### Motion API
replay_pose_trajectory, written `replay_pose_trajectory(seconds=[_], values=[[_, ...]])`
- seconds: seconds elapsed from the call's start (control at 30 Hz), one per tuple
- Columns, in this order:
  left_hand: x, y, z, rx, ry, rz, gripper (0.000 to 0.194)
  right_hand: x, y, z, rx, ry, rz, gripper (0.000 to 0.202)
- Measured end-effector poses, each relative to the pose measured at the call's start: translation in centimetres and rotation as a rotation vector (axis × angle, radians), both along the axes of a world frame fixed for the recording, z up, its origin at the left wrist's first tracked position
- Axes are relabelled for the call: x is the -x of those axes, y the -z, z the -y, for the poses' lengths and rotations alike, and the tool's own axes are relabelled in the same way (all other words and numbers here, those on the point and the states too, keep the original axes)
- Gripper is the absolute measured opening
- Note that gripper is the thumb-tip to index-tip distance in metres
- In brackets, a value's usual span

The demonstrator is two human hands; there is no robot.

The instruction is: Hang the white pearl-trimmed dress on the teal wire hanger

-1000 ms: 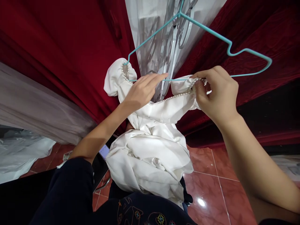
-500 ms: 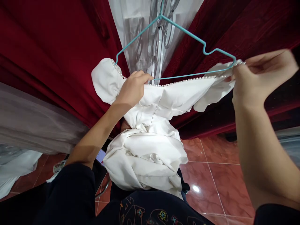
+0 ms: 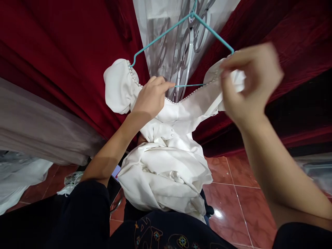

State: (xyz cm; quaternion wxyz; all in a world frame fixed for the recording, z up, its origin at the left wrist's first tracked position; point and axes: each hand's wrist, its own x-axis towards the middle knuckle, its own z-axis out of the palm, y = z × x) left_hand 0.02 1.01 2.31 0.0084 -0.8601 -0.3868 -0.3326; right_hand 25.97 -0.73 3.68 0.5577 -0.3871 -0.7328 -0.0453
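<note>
A white dress [image 3: 178, 114] with puffed sleeves, pearl-trimmed neckline and small buttons hangs on a thin turquoise hanger [image 3: 163, 34]. Its gathered skirt is bunched in front of my body. My left hand [image 3: 150, 97] is closed at the neckline, gripping the dress with the hanger's lower bar at the fingertips. At the right sleeve, my right hand [image 3: 251, 83] is partly smeared by motion, thumb and forefinger pinched on the pearl-edged fabric. The hanger's right end is hidden behind that hand and sleeve. The left puff sleeve [image 3: 116, 86] sits at the hanger's left end.
Dark red curtains [image 3: 77, 52] hang on both sides of a pale metal scrollwork frame [image 3: 188, 52]. Grey sheer fabric [image 3: 38, 121] drapes at left, above white cloth [image 3: 23, 183]. Below are red floor tiles [image 3: 228, 204] and part of a lit phone screen [image 3: 116, 172].
My right hand has moved left and inward, and the right sleeve has come with it, now covering the hanger's right end. My left hand keeps its grip; the hanger sits farther right in view.
</note>
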Motion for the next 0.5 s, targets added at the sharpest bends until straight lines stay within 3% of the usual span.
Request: replay_pose_trajectory(seconds=[0.1, 0.17, 0.33, 0.5], values=[[0.0, 0.5, 0.4, -0.063, 0.026, 0.03, 0.037, 1.3, 3.1, 0.3, 0.013, -0.073, 0.332, 0.038], [0.6, 0.9, 0.7, -0.152, -0.047, 0.084, 0.033, 1.8, 4.3, 0.1, 0.048, -0.006, 0.346, 0.041], [3.8, 0.7, -0.3, -0.285, -0.356, 0.287, 0.022, 2.4, 4.9, 0.3, 0.1, 0.099, 0.286, 0.033], [5.4, -0.5, -4.2, -0.246, -0.366, 0.344, 0.032, 2.6, 4.9, 0.9, 0.087, 0.109, 0.267, 0.033]])
